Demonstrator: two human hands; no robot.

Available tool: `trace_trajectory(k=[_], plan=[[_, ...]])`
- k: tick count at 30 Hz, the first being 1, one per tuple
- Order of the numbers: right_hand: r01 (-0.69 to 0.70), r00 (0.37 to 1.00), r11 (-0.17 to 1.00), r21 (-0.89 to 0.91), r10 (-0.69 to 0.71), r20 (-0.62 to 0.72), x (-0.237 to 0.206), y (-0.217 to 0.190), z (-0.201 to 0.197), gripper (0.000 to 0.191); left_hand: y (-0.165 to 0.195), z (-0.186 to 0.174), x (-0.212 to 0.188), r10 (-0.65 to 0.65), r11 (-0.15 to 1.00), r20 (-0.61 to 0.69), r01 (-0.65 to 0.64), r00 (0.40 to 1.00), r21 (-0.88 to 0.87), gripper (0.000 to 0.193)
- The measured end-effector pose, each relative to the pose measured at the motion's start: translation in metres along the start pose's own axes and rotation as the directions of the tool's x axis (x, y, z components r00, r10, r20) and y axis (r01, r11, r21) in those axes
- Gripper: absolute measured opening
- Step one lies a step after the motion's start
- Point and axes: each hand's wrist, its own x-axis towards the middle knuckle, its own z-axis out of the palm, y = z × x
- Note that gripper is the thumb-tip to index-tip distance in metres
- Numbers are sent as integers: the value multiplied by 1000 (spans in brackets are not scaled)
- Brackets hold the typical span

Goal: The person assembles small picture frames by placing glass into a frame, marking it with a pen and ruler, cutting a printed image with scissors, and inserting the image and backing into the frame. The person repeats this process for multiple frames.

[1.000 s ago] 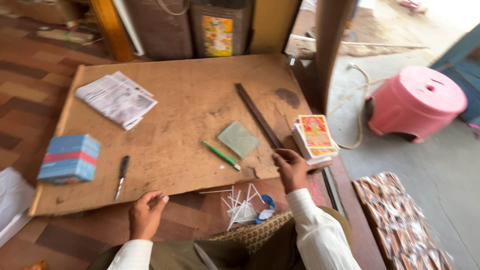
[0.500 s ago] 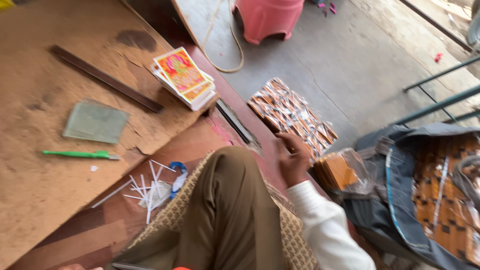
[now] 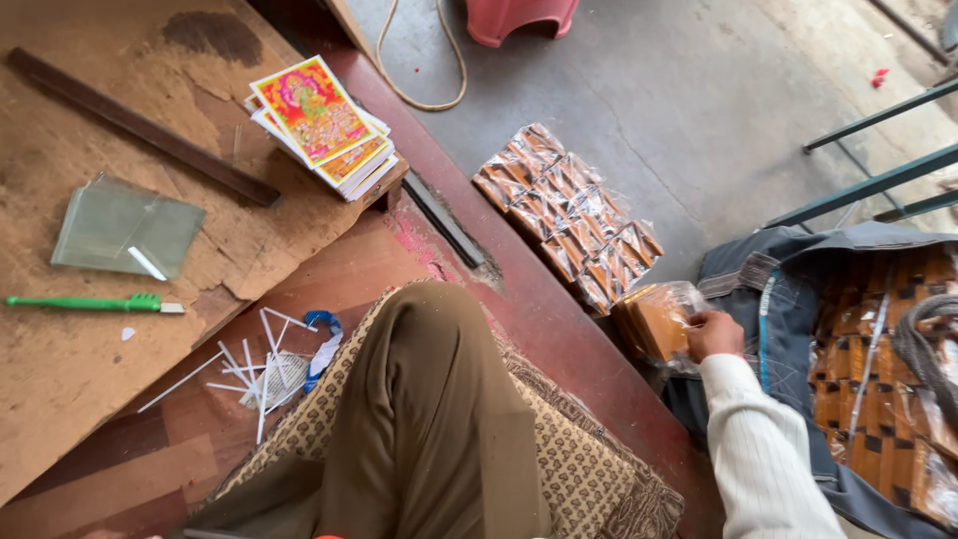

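Gripping one clear-wrapped brown packet (image 3: 659, 321) at right of centre, the right hand (image 3: 714, 334) was closed; one green-handled cutter (image 3: 85, 302) lay on the table (image 3: 70, 379) at left.

The setting is showing itself as a small floor-level craft workshop, likely a picture-framing one. A worn hardboard worktop (image 3: 90, 389) is lying on a wooden floor (image 3: 150, 469) and is carrying trade items: a cut glass pane (image 3: 125, 225), a green-handled cutting tool (image 3: 80, 302), a dark wooden strip (image 3: 140, 125) and a stack of colourful printed pictures (image 3: 319, 125). Thin white offcuts (image 3: 254, 369) are lying scattered just beside the worktop. Stock is waiting nearby on the concrete floor (image 3: 679, 110): plastic-wrapped brown packets (image 3: 569, 215) are lying in rows, and an open blue bag (image 3: 788, 289) is holding more of the same. The worker is sitting on a patterned cushion (image 3: 569, 459).
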Motion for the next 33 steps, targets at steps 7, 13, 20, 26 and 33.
trace_trajectory(k=[7, 13, 20, 26, 33], plan=[[105, 987, 869, -484, -30, 160, 1, -21, 5, 32, -4, -7, -14, 49, 995, -53, -53, 997, -86, 82], [-77, 978, 884, -461, 158, 139, -5, -31, -12, 41, -2, -19, -28, 1, 998, -29, 1, 1000, 66, 85], [-93, 992, 845, -527, 124, 23, -11, -38, -76, 38, -18, -24, -25, 12, 977, 12, -14, 1000, 211, 86], [37, 928, 872, -488, -212, -308, -54, -47, -167, 30, -28, -25, -41, 74, 991, -118, -60, 990, 119, 81], [608, 693, 416, 676, -693, -197, -115, -159, -161, 24, 63, -48, -138, 367, 479, -447, -577, 816, -661, 56]])
